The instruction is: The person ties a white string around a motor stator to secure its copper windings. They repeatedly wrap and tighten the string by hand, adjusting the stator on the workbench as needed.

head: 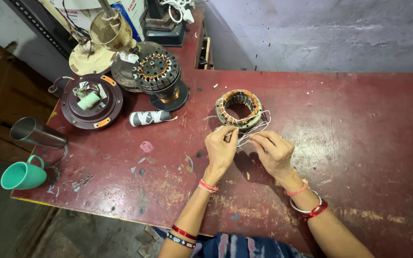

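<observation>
Your left hand point(222, 147) and right hand point(274, 151) meet just in front of the round copper-wound motor stator ring point(239, 109), which lies flat on the worn dark-red wooden table point(359, 143). Both hands are pinched narrowly on the thin white lead wires point(256, 127) that loop out from the ring's near side. A grey thread spool point(149, 117) lies well to the left, near a second stator stack point(157, 71).
</observation>
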